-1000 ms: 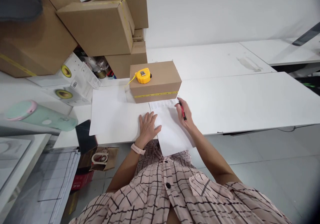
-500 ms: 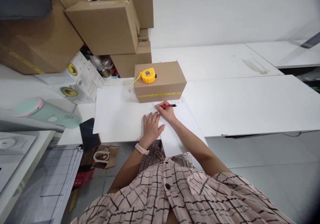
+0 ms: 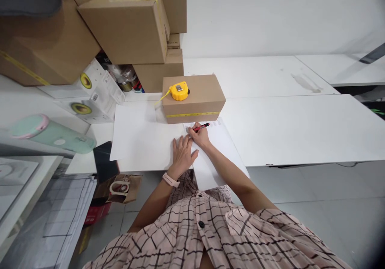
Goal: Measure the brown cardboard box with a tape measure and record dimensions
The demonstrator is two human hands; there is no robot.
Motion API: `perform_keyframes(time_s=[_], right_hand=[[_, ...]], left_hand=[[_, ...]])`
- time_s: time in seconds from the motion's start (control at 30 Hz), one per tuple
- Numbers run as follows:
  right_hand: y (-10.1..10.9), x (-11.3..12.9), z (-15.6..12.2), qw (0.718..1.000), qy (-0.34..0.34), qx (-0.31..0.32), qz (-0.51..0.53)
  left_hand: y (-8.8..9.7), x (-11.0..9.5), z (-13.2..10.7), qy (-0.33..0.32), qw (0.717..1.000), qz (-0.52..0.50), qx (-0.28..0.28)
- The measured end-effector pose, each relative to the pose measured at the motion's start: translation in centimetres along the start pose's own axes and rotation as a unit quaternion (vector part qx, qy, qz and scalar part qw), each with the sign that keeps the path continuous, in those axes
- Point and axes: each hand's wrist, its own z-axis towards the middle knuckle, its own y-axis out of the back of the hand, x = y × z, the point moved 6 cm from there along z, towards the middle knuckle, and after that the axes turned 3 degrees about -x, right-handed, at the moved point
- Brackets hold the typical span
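My right hand (image 3: 199, 136) is closed around a red and black pen (image 3: 202, 127), its tip down at the upper left part of a white paper sheet (image 3: 215, 152). Handwriting or print shows along the sheet's top; I cannot read it. The sheet's lower end hangs past the table edge. My left hand (image 3: 182, 153) lies flat with fingers spread, at the sheet's left edge. Just behind the paper stands a cardboard box (image 3: 195, 108) with yellow tape along its front. A yellow tape measure (image 3: 179, 91) rests on top of it, its blade pulled out to the left.
Another white sheet (image 3: 132, 132) lies on the left of the table. Beyond it are avocado-printed boxes (image 3: 99, 100), a mint-green bottle (image 3: 60, 137), a dark flat object (image 3: 105, 162) and stacked cartons (image 3: 126, 28). A paper bag (image 3: 129, 189) is below the table edge.
The pen's rear end has swung upward and slightly left as my right hand shifts a little. My left hand stays in place. The view has tilted slightly.
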Motion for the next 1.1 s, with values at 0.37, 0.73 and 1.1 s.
perform_keyframes(time_s=[0.37, 0.73, 1.1], right_hand=[[-0.20, -0.05, -0.05, 0.999, -0.005, 0.009, -0.036], [-0.05, 0.09, 0.11, 1.000, -0.003, 0.007, -0.026], [-0.19, -0.29, 0.21, 1.000, 0.003, 0.005, -0.029]], left_hand=[[-0.03, 0.04, 0.09, 0.001, 1.000, -0.009, -0.002], [-0.02, 0.05, 0.11, 0.003, 1.000, -0.008, -0.003], [0.17, 0.01, 0.14, 0.005, 1.000, -0.012, -0.001]])
